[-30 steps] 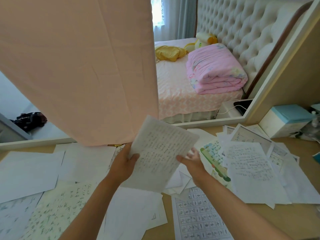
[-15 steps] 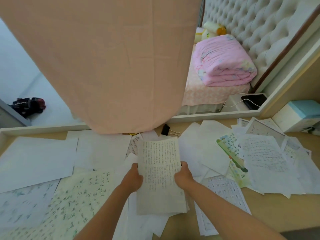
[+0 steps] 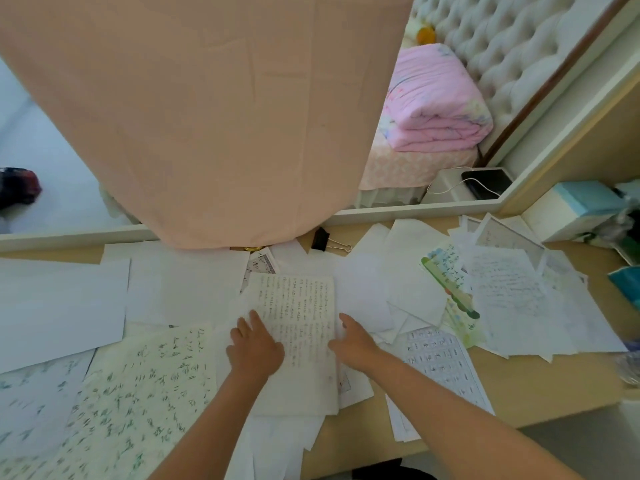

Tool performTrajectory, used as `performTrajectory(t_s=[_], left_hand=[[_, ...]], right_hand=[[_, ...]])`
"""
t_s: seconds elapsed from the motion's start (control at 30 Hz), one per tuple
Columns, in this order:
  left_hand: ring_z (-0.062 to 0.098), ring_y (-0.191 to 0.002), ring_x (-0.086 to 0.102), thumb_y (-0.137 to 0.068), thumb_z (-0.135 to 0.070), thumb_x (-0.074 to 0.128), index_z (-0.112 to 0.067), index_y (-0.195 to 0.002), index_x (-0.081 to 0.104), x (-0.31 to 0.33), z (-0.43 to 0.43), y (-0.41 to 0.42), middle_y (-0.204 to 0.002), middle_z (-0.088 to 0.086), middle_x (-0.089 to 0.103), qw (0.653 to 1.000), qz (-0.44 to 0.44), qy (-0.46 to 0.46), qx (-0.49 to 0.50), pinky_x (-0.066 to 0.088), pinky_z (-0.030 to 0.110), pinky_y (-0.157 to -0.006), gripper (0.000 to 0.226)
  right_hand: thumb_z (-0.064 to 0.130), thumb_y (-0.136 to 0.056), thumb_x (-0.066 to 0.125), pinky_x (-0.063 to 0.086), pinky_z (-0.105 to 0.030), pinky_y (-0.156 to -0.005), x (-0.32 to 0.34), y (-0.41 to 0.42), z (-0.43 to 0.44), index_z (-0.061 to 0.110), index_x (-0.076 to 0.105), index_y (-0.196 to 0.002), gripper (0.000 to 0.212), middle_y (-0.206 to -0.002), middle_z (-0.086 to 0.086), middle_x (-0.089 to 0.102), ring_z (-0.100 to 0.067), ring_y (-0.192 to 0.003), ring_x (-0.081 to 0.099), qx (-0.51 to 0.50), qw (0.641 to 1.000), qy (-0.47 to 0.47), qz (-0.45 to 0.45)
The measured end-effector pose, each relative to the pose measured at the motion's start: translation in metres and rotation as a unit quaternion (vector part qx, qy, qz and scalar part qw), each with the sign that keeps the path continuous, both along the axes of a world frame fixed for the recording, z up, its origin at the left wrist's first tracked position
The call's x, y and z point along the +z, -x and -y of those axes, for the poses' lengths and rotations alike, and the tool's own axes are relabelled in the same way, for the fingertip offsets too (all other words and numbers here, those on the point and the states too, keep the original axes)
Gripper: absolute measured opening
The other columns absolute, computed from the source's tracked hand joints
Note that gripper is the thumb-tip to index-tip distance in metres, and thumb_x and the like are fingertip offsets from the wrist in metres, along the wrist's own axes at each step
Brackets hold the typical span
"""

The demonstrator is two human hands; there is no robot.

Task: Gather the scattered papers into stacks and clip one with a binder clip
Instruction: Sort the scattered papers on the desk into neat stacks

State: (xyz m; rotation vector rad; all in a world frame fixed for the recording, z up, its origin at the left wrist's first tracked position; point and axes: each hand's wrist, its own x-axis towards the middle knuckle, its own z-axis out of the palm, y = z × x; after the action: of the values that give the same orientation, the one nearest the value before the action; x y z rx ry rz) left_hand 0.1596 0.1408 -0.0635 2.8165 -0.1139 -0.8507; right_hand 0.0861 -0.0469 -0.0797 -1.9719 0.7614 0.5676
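A handwritten sheet [image 3: 300, 317] lies flat on other papers in the middle of the wooden desk [image 3: 540, 382]. My left hand [image 3: 254, 348] rests on its left edge with fingers spread. At the sheet's right edge my right hand [image 3: 351, 342] touches it with straight fingers. A black binder clip [image 3: 323, 240] lies further back, near the mirror's base, apart from both hands. Loose papers cover the desk: blank sheets [image 3: 62, 306] at the left, a sheet with green writing [image 3: 138, 403] at the front left, a pile [image 3: 502, 299] at the right.
A peach cloth [image 3: 207, 116] hangs over the mirror behind the desk. A white and blue box [image 3: 568, 209] stands at the back right, with teal items [image 3: 627, 282] beside it. A gridded sheet [image 3: 440, 372] overhangs the desk's front edge.
The handwritten sheet was held up in both hands, then lowered onto the papers. My hands have let go and now lie flat at its edges. The view has tilted down.
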Motion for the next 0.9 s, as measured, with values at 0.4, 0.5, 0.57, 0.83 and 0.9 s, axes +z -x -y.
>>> performTrajectory(t_s=[0.4, 0.5, 0.57, 0.83, 0.9], left_hand=[[0.021, -0.114, 0.059, -0.096, -0.033, 0.057, -0.021, -0.142, 0.039, 0.027, 0.247, 0.012, -0.132, 0.002, 0.058, 0.957, -0.048, 0.251, -0.134, 0.047, 0.035, -0.097, 0.051], [0.021, -0.116, 0.058, -0.096, -0.034, 0.055, -0.022, -0.143, 0.038, 0.021, 0.324, 0.033, -0.133, 0.000, 0.058, 0.961, -0.061, 0.223, -0.154, 0.048, 0.034, -0.096, 0.052], [0.022, -0.120, 0.056, -0.096, -0.033, 0.056, -0.020, -0.143, 0.039, 0.012, 0.373, 0.049, -0.135, 0.002, 0.057, 0.962, -0.075, 0.207, -0.159, 0.046, 0.033, -0.096, 0.052], [0.032, -0.121, 0.050, -0.083, -0.033, 0.069, -0.012, -0.136, 0.045, -0.025, 0.496, 0.069, -0.134, 0.013, 0.049, 0.984, -0.081, 0.154, -0.038, 0.045, 0.042, -0.103, 0.062], [0.031, -0.115, 0.052, -0.076, -0.034, 0.073, -0.012, -0.129, 0.048, -0.037, 0.506, 0.069, -0.128, 0.012, 0.051, 0.981, -0.087, 0.171, 0.008, 0.050, 0.047, -0.097, 0.063]], right_hand=[[0.015, -0.094, 0.055, 0.053, -0.038, -0.090, 0.036, 0.071, 0.255, 0.022, 0.058, -0.129, 0.036, -0.127, -0.001, 0.060, -0.018, -0.110, 0.058, -0.198, 0.975, 0.076, 0.064], [0.013, -0.095, 0.050, 0.047, -0.030, -0.081, 0.028, 0.101, 0.336, 0.020, 0.055, -0.133, 0.039, -0.134, -0.002, 0.055, -0.016, -0.107, 0.054, -0.222, 0.969, 0.097, 0.043], [0.012, -0.094, 0.050, 0.045, -0.028, -0.080, 0.019, 0.118, 0.386, 0.021, 0.054, -0.135, 0.042, -0.139, -0.002, 0.053, -0.017, -0.107, 0.053, -0.236, 0.964, 0.117, 0.025], [0.031, -0.074, 0.063, 0.046, -0.044, -0.095, -0.015, 0.133, 0.500, 0.027, 0.045, -0.132, 0.060, -0.134, -0.010, 0.039, -0.032, -0.121, 0.040, -0.238, 0.947, 0.200, -0.082], [0.030, -0.076, 0.067, 0.047, -0.040, -0.087, -0.023, 0.130, 0.501, 0.025, 0.032, -0.140, 0.073, -0.133, -0.010, 0.037, -0.032, -0.118, 0.043, -0.247, 0.948, 0.188, -0.074]])
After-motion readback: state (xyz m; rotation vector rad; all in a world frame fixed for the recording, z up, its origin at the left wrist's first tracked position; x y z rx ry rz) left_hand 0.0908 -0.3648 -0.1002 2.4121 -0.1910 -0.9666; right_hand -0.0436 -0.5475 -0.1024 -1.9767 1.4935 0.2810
